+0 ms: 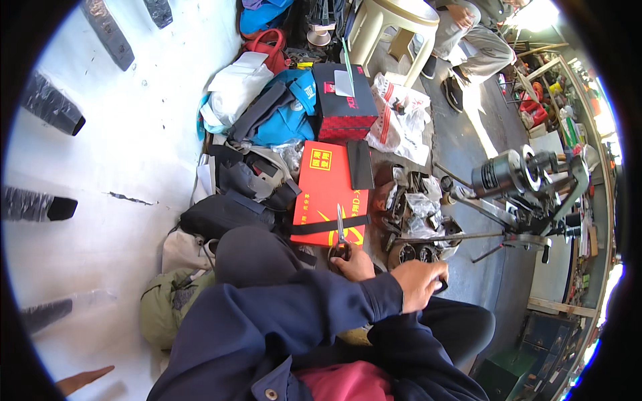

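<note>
My forearms cross, the left one lying over the right. My right hand [356,262] is closed on the dark handles of a pair of scissors [340,227]. Their blades point away from me over a red box [321,180] with yellow printing. A black strip [328,225] lies across the near part of that box, by the blades. Out to the right, my left hand [420,284] is closed, with a small black thing [441,287] showing at its fingers; its kind is unclear. A flat black rectangular piece [360,164] rests at the box's far right edge.
Beyond the red box stands a black-and-red box [344,100]. Dark scraps and cloth bags [287,113] crowd the left. A hand-cranked machine [521,194] stands right, near containers of small parts [421,214]. Farther off, a person sits [468,47] beside a plastic stool [394,27].
</note>
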### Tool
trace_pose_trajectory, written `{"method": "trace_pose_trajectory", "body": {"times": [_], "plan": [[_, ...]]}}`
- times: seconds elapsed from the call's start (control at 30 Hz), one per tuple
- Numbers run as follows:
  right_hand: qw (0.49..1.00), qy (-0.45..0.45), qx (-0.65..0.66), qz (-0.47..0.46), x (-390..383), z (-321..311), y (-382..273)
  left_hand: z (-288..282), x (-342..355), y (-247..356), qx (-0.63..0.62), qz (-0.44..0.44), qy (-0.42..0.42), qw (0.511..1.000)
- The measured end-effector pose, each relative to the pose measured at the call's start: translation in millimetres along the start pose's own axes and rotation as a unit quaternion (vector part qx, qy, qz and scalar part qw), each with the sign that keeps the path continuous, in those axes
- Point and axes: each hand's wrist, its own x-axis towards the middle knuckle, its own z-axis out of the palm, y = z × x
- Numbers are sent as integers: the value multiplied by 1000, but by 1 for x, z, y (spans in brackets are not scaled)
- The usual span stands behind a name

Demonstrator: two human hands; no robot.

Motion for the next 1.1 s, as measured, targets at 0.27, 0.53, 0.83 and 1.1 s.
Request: {"method": "trace_pose_trajectory", "body": {"times": [0.27, 0.53, 0.83, 1.1], "plan": [[992, 78, 49, -89, 42, 11, -6, -11, 8, -8, 39, 7, -49, 998], [879, 164, 428, -130, -56, -119, 28, -36, 27, -13, -20, -29, 106, 994], [923, 302, 24, -238, -158, -182, -35, -32, 37, -27, -290, -187, -27, 938], [886, 312, -38, -340, -164, -202, -13, -21, 32, -20, -366, -244, -102, 892]]}}
